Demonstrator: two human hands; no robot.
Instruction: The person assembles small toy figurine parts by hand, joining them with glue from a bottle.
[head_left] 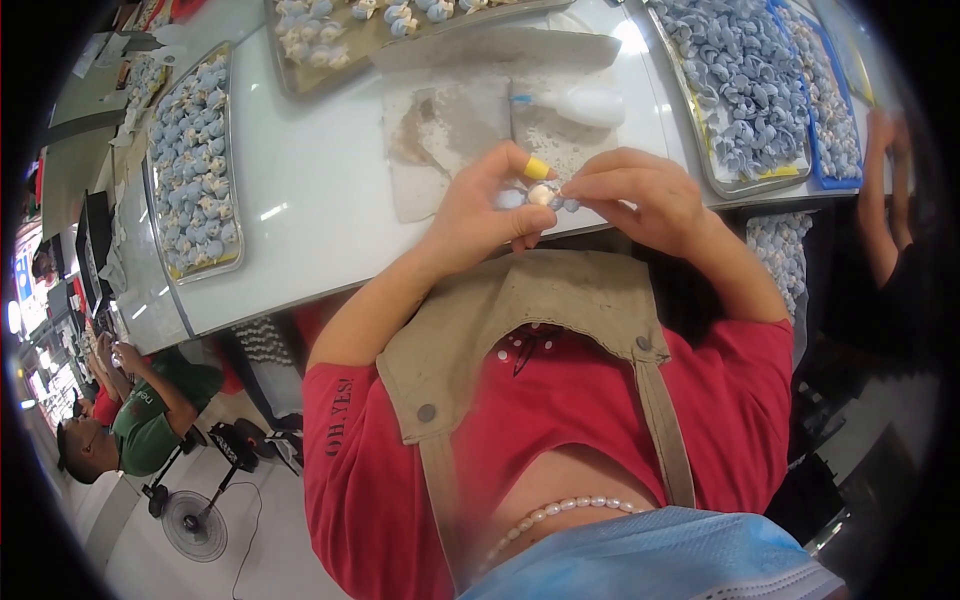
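Note:
Over the table's near edge, my two hands meet around a small cream and grey-blue moulded piece (541,194). My left hand (478,205) pinches it between thumb and fingers, with a yellow band (538,168) wrapped round one finger. From the other side, my right hand (645,195) has its thumb and fingertips closed against the piece's right end, where grey-blue bits show. Whether the right fingers grip a separate bit is too small to tell. Just beyond the hands, a white squeeze bottle (590,106) with a blue tip lies on a stained sheet (415,190).
A metal tray (238,215) of grey-blue and cream pieces stands at left, another tray (300,80) at the far side. At right are a tray (745,187) of curved grey-blue pieces and a blue tray (843,184). Co-workers sit left and right; a fan (195,525) stands lower left.

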